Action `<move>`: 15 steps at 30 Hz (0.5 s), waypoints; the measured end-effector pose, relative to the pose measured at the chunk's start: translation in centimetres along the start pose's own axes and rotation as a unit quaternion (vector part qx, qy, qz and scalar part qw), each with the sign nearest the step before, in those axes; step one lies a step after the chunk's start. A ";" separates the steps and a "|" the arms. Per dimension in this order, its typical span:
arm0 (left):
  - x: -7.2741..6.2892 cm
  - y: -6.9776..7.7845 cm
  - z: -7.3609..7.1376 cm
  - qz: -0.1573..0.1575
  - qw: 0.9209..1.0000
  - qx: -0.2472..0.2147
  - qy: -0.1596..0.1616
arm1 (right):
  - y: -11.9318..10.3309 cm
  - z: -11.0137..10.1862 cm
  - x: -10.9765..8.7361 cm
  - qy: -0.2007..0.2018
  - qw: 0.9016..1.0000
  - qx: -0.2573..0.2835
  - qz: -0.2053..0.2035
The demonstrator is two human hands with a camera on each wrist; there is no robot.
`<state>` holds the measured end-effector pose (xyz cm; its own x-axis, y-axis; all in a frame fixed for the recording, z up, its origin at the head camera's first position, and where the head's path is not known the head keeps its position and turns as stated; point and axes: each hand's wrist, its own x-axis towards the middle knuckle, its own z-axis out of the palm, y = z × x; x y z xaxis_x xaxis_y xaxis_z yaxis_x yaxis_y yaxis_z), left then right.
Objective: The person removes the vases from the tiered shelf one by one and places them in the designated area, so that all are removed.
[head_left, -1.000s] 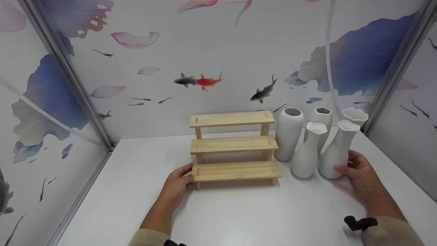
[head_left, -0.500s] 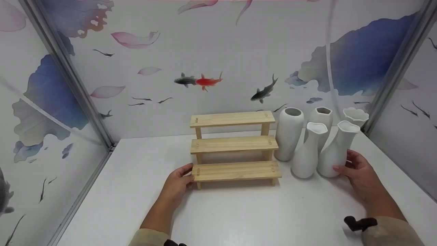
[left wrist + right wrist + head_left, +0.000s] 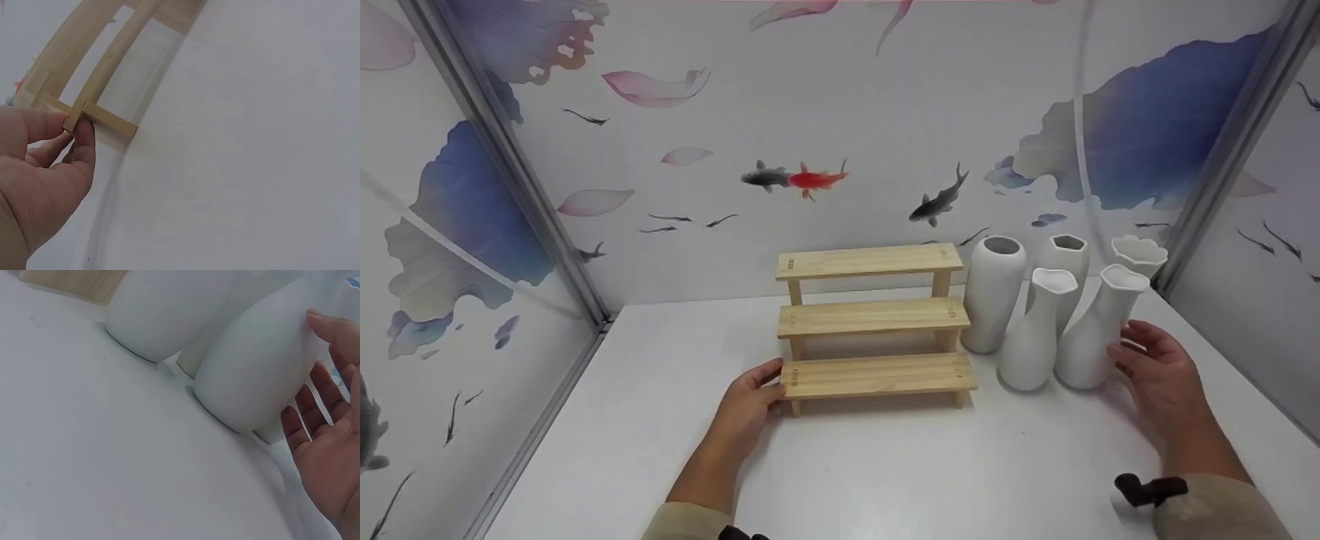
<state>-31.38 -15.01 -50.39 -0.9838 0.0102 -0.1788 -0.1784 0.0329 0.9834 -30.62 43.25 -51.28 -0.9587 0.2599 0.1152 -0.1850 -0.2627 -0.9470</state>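
Observation:
A three-tier wooden stand [image 3: 874, 319] rests on the white table near the back. My left hand [image 3: 744, 411] pinches the left end of its lowest shelf between thumb and fingers, seen closer on the stand's shelf end [image 3: 73, 121] in the left wrist view. Just right of the stand, several white vases are grouped upright. My right hand [image 3: 1166, 375] is beside the front right vase [image 3: 1091, 345], thumb and fingers loosely extended along its right side. In the right wrist view the thumb lies at that vase's [image 3: 253, 365] edge; whether it touches cannot be told.
A front vase with a slim neck [image 3: 1030, 352] stands next to it. Behind are a straight-sided vase [image 3: 994, 300], one with an angular mouth [image 3: 1069, 259] and one with a scalloped rim [image 3: 1140, 255]. Printed panels [image 3: 840, 112] enclose the table [image 3: 885, 480].
The front right vase has shifted slightly left, towards its neighbour. My right hand has loosened from it and drawn back a little to the right. The left hand and stand stay put.

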 end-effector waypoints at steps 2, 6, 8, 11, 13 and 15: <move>0.0 0.0 0.0 0.001 1.000 -0.003 0.000 | -0.4 0.4 0.0 0.018 1.000 0.023 -0.011; -0.1 -0.1 -0.1 0.008 1.000 -0.008 -0.003 | -1.9 1.3 -0.3 0.035 0.995 0.085 -0.036; -0.1 -0.1 -0.1 0.012 1.000 -0.010 -0.005 | -2.8 1.9 -0.5 0.035 0.992 0.110 -0.051; 0.0 -0.1 -0.1 0.011 1.000 -0.008 -0.003 | -4.1 3.0 -0.7 0.031 0.987 0.137 -0.080; 0.1 -0.2 -0.1 0.010 1.000 -0.009 -0.001 | -4.7 3.7 -0.9 0.020 0.982 0.160 -0.099; 0.1 -0.2 -0.1 0.008 1.000 -0.009 0.001 | -5.3 4.4 -1.1 0.010 0.977 0.178 -0.113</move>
<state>-31.45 -15.10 -50.63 -0.9868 0.0083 -0.1620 -0.1619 0.0147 0.9867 -29.52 40.30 -45.07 -0.8807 0.3654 0.3014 -0.4592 -0.5026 -0.7325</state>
